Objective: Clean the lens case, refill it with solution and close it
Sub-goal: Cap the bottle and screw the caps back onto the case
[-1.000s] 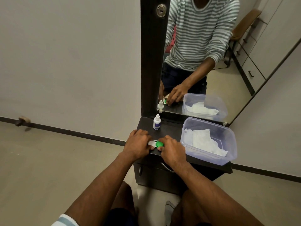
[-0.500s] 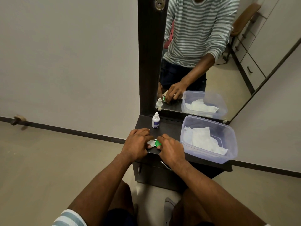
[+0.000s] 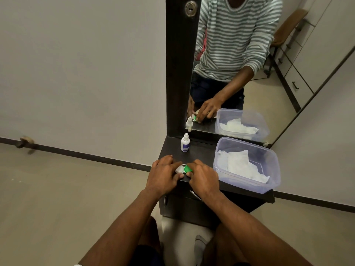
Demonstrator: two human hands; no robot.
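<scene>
A small lens case [image 3: 183, 168] with a white cap on the left and a green cap on the right lies near the front edge of the dark dresser top [image 3: 199, 152]. My left hand [image 3: 163, 174] grips the white side with its fingers. My right hand [image 3: 203, 177] pinches the green cap. Most of the case is hidden under my fingers. A small white solution bottle [image 3: 185, 142] with a purple label stands upright behind the hands, with its cap on.
A clear plastic tub [image 3: 247, 184] holding white tissue sits on the right of the dresser top. A tall mirror [image 3: 249, 64] stands at the back. Drawer handles [image 3: 194, 194] show below the front edge. Tiled floor lies to the left.
Both hands stay on the lens case at the same spot. The fingers have shifted slightly around the caps, and the white cap shows a little more.
</scene>
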